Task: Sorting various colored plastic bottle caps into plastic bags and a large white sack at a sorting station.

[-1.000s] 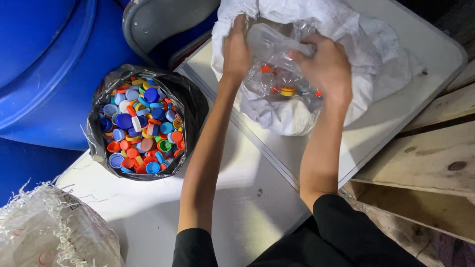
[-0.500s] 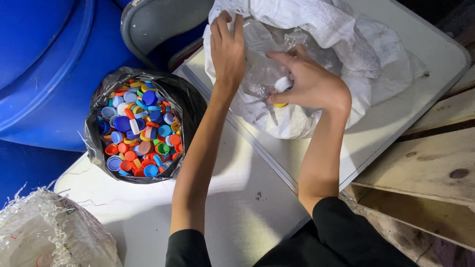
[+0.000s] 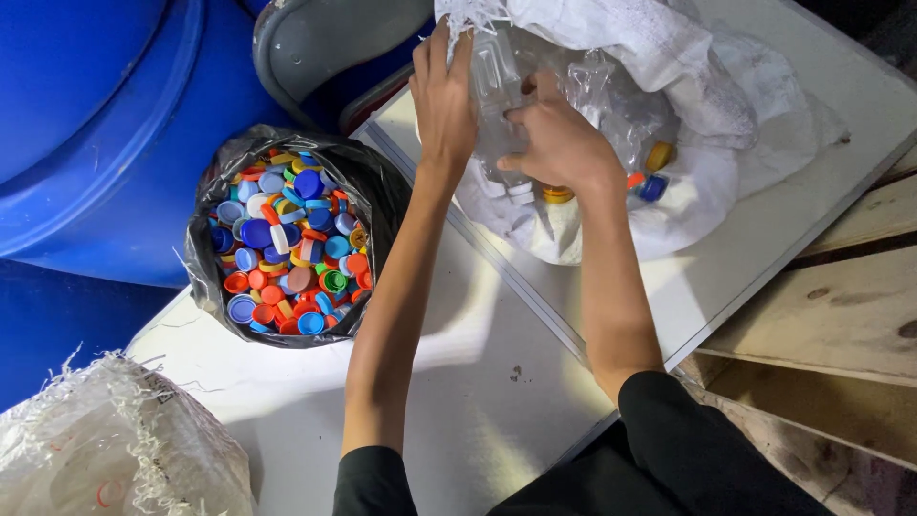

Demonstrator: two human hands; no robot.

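Overhead, the person reaches both bare hands into a white woven sack [image 3: 726, 143] lying open on a pale metal-edged tabletop [image 3: 726, 277]. Left hand [image 3: 442, 100] lies flat, fingers extended, against a clear plastic bottle [image 3: 497, 86] at the sack's mouth — pressing its side rather than clenched round it. Right hand [image 3: 559, 143] curls over the same bottle from the other side, thumb and fingers closed on its lower part, just above a yellow cap [image 3: 556, 195]. So the bottle sits between the two hands, inside the sack opening, among other crumpled clear bottles [image 3: 611, 86].

More caps show in the sack to the right of the right hand: a yellow one [image 3: 659, 155], a blue one [image 3: 653, 187], a small red one [image 3: 634, 179].

Left of the arms, well apart from the sack, a black plastic bag [image 3: 377, 196] stands open on a lower white surface [image 3: 478, 401], filled with loose bottle caps [image 3: 287, 248] — blue, red, orange, white, green. Behind it, a large blue drum [image 3: 95, 124] and a grey chair back [image 3: 325, 43]. Bottom left corner holds another frayed white sack [image 3: 105, 449]. Bare wooden boards [image 3: 831, 325] lie at right. Both sleeves are dark.
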